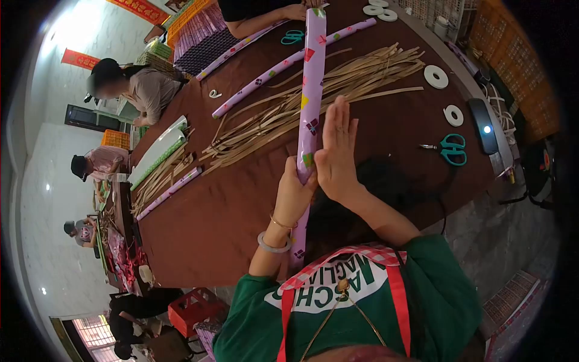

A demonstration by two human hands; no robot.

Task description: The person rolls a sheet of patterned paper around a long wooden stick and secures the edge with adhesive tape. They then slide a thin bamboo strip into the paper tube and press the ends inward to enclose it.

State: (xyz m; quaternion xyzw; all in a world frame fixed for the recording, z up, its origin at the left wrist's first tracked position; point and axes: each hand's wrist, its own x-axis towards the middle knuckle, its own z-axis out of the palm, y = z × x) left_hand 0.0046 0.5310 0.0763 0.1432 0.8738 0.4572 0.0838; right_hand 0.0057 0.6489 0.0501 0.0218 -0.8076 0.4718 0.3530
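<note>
A long roll of glossy lilac paper printed with coloured shapes point(309, 90) stands up in front of me, its lower end close to my chest. My left hand point(297, 184), with a bangle and a bracelet at the wrist, is wrapped around its lower part. Flat and upright beside the roll is my right hand point(339, 142), fingers stretched out, the heel of the palm close to the roll. Behind the roll, a bundle of flat tan strips point(362, 78) lies across the brown-covered table point(199, 235). Another lilac roll point(265, 77) rests beyond my hands.
Teal-handled scissors point(453, 149) and white tape rolls point(436, 76) lie at the right, near a black device with a light point(482, 127). More teal scissors point(292, 37) lie at the far side. A person's arm point(265, 21) reaches in there; other people work at left.
</note>
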